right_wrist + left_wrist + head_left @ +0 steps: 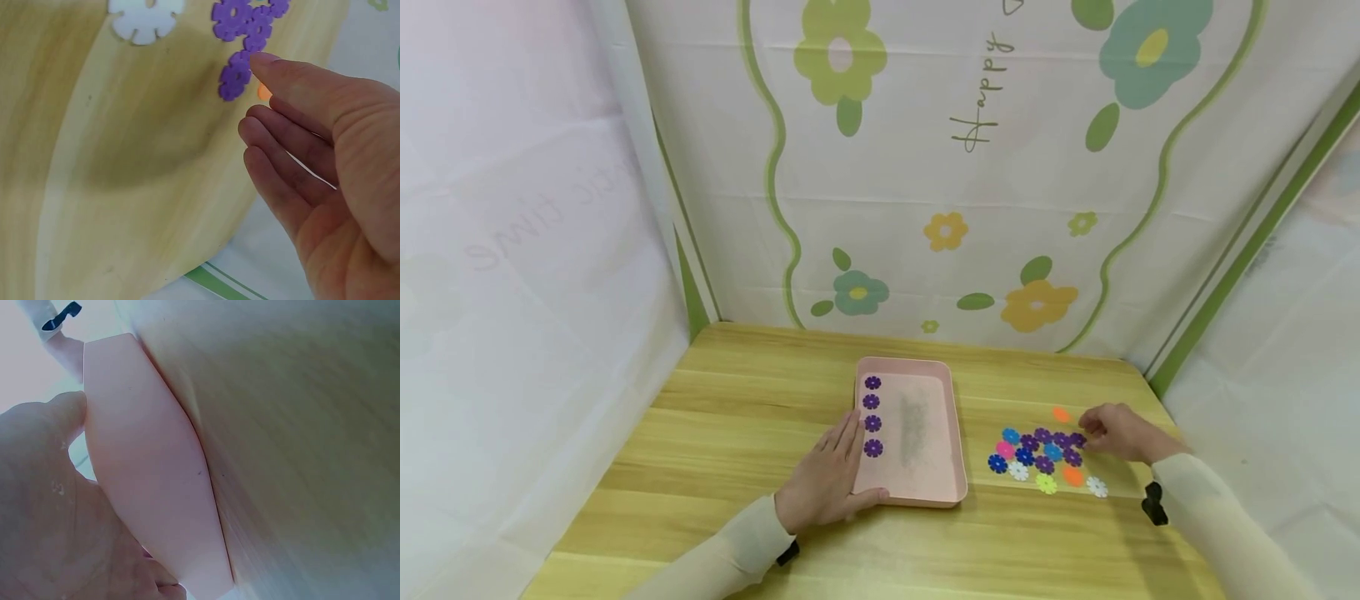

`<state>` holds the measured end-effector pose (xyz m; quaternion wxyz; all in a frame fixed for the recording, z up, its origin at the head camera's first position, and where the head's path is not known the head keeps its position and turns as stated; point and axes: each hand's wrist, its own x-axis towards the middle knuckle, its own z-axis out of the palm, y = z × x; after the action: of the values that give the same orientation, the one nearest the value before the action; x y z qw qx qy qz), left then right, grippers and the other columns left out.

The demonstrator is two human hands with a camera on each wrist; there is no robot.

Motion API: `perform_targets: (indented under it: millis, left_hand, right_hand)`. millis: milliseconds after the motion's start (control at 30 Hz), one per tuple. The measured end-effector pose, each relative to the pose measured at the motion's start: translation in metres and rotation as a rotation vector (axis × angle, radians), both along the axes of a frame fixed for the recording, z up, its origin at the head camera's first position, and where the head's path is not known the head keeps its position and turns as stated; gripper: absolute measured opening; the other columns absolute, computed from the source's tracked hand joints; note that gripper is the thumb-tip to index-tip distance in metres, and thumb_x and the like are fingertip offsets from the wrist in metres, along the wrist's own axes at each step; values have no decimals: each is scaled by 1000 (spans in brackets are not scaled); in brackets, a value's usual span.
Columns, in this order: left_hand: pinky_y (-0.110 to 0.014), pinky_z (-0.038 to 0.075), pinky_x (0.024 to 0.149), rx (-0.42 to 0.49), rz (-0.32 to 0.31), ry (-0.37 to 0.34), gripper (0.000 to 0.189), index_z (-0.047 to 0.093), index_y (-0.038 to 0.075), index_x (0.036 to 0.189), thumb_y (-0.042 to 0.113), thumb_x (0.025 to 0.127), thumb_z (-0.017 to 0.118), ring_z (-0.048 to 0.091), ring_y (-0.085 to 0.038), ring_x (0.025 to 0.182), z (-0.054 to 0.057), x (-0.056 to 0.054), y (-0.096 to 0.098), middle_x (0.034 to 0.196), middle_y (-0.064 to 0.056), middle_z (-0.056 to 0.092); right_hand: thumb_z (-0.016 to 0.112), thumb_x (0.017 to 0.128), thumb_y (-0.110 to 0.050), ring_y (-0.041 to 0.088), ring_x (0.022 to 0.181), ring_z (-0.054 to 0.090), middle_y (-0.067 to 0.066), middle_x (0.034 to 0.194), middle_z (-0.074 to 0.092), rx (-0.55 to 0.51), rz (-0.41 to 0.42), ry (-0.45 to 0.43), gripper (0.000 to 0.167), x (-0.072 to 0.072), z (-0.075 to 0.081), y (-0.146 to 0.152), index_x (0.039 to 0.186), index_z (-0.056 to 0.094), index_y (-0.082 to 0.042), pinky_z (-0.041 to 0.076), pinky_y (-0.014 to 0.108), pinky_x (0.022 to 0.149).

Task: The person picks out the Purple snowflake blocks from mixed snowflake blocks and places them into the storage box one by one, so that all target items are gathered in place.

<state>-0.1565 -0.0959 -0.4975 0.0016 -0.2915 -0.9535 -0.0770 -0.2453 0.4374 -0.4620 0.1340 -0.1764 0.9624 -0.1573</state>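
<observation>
A shallow pink tray [917, 492] lies on the table, with a column of purple snowflake discs [872, 423] along its left side. My left hand [827, 479] rests over the tray's left rim, fingers straight and thumb at the near edge. The left wrist view shows that palm beside the tray's outer wall [150, 462]. To the right of the tray, my right hand [1123, 432] is at the right edge of a loose group of discs. In the right wrist view its thumb tip is right at a purple disc [234, 76], with the other fingers loosely bent.
The loose group includes a blue disc [997, 463], a pink disc [1005, 450], a yellow-green disc [1046, 483], an orange disc [1072, 476] and a white disc [1097, 486]. Behind the wooden table [760, 383] hangs a flower-printed curtain [880, 183]; white cloth flanks both sides.
</observation>
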Motion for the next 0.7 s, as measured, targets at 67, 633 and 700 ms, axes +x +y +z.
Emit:
perform_targets:
  millis: [67,633,700]
  left_hand:
    - [-52,31,130,-4,2,0,106,31,-11,161,75,101,45,24,-42,162,-1,0,0,173,-30,21]
    - [-51,34,129,3,-9,23,105,34,-11,159,75,101,44,27,-43,161,0,0,-1,171,-31,24]
    - [-51,35,129,2,-9,23,105,34,-11,159,75,101,44,27,-43,161,0,0,-1,171,-31,24]
  right_hand:
    - [84,87,-8,29,95,73,19,106,76,-15,-4,-1,39,1,-5,0,119,71,12,64,45,83]
    - [82,89,-7,10,82,67,4,95,77,-44,-25,-2,19,-3,-20,1,107,78,-1,60,28,71]
    - [82,89,-8,11,82,67,4,95,77,-54,-21,-11,19,-4,-21,4,106,78,-1,59,27,69]
